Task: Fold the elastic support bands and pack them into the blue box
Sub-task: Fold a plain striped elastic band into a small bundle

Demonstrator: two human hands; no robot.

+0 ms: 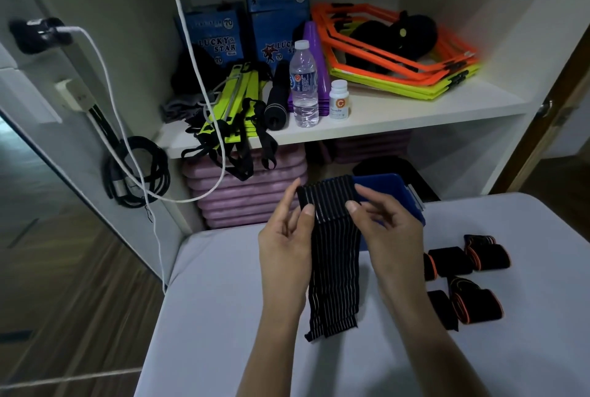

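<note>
Holding a striped black band (332, 256) up by its top edge, a person pinches one upper corner with the left hand (285, 243) and the other with the right hand (381, 230), thumbs in front and fingers curled behind, so the strip hangs flat and straight, its loose lower end trailing onto the white table (223, 300). Gripping it at both corners appears meant to line up the edges before the first fold, which looks not yet made. Directly behind the band sits the blue box (399, 195), at the far edge of the table and within easy reach for packing; what it holds cannot be made out from this angle. To the right on the table lie several black bands with orange trim (469, 278), some looped or bunched, apparently waiting their turn. Behind, a shelf (415, 109) carries a water bottle (304, 83), a small white pill bottle (339, 98), blue cartons (217, 35) and orange and yellow hoops (399, 45), while a white cable (191, 77) hangs down at the left.
</note>
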